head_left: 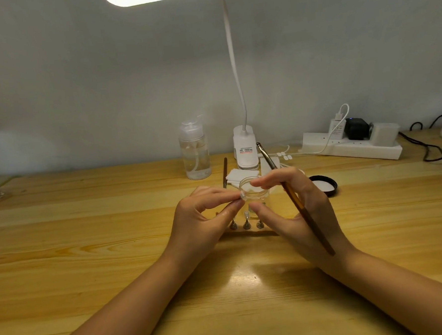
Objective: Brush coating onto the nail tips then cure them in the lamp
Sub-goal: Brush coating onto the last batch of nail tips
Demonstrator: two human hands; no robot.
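A: State the work surface and room.

B: A wooden table (94, 227) with pale grain stands against a plain grey wall (105, 70). At 12 o'clock from the hands, a white desk lamp (244, 145) stands with its neck rising to a lit head at the top edge. At 11 o'clock stands a clear pump bottle (194, 150). At 2 o'clock lies a white power strip (353, 145) with plugs in it. A black lid (323, 185) lies just beside the right hand, at 3 o'clock. White pads (237, 175) lie near the lamp base.

A: State the grip of each hand.

B: The left hand (205, 217) pinches a small clear nail tip (241, 195) between thumb and forefinger. The right hand (295, 209) carries a brown brush (294, 199) across the hand, bristle end pointing to 11 o'clock; its thumb and forefinger are curved, narrowly apart, around a clear jar (255, 188).

A: Locate the nail tip relative to the grip.

B: It sits at the left fingertips, touching the jar's near rim. Below, at 6 o'clock, more tips stand upright on a holder (246, 224).
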